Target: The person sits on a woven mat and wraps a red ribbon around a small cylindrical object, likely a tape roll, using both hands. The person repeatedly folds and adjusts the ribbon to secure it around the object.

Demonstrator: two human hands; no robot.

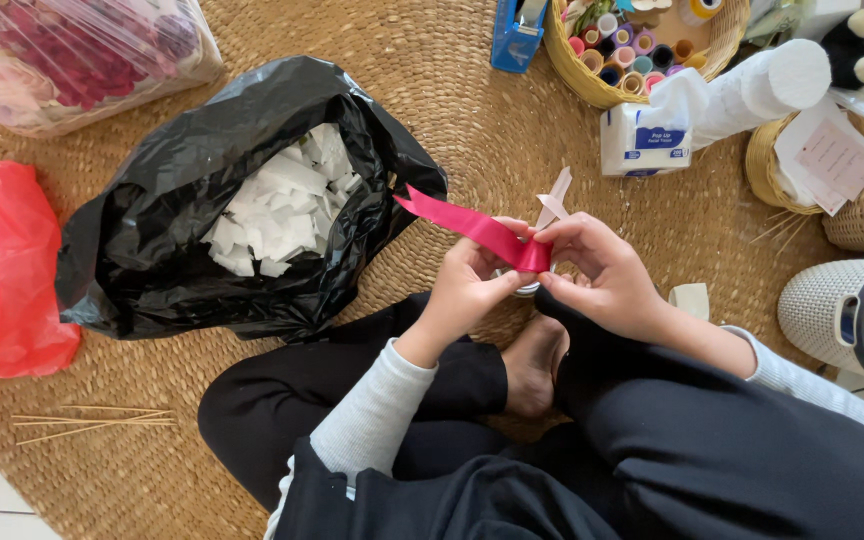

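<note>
A round woven mat (472, 130) covers the floor under everything, and the person sits cross-legged on it in dark trousers. To the left of the hands lies a big black bag (162, 230), its mouth open on a heap of white foam pieces (277, 205). Farther left is a red plastic bag (2, 270), and above that a clear bag of red and pink flowers (72, 50). Up and to the right of the hands stand a basket of thread spools (642, 45) and a white tissue pack (647, 135).

The 2 hands meet in the middle, fingertips touching around a pink ribbon (482, 232). The left hand (472, 285) is closed narrowly, thumb and fingers pinching the ribbon's folded end from below, wrist bent upward, grey sleeve running down toward the lap. The right hand (602, 275) is also closed on that same fold, fingers curled over it from the right, palm turned down. The ribbon's free end sticks out up and left from the pinch, toward the black bag. A bundle of thin wooden sticks (92, 420) lies well away to the lower left.
</note>
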